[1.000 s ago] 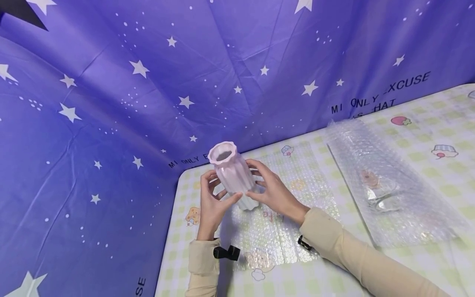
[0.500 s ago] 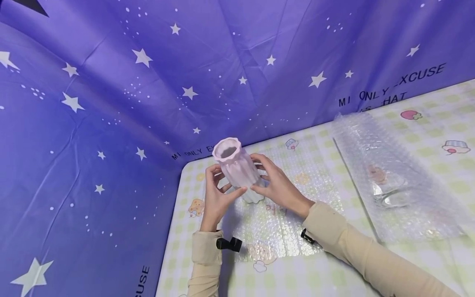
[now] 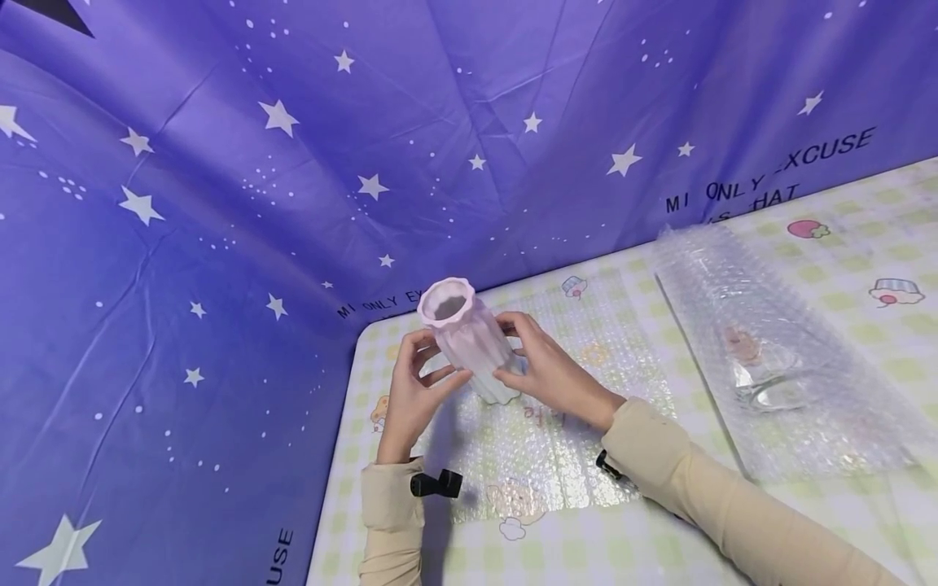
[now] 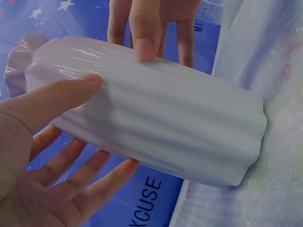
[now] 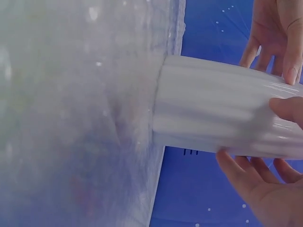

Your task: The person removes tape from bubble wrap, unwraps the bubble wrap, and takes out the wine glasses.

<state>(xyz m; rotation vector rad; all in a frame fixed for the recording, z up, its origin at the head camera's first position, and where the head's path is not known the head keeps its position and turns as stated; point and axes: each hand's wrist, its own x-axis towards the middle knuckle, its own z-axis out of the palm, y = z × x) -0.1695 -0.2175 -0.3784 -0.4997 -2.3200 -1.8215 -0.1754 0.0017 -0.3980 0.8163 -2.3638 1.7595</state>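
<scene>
A fluted ceramic vase (image 3: pixel 476 346), pale pink-lilac at its scalloped rim and fading to white below, stands on a flat sheet of bubble wrap (image 3: pixel 542 472). My left hand (image 3: pixel 416 391) holds it from the left, thumb in front and fingers behind. From the opposite side my right hand (image 3: pixel 550 370) grips the vase in the same way. In the left wrist view the left thumb (image 4: pixel 71 94) lies across the vase's upper part. The right wrist view shows the vase's base (image 5: pixel 163 101) meeting the bubble wrap.
Right of the vase, a clear bubble-wrap package (image 3: pixel 777 366) with a shiny transparent part lies on the checked tablecloth (image 3: pixel 894 350). A purple star-patterned curtain (image 3: pixel 454 146) hangs behind the table and along its left side.
The head view has shifted slightly. My left hand has drawn a little to the left during the last half second; both hands stay at the vase, which remains on the bubble wrap.
</scene>
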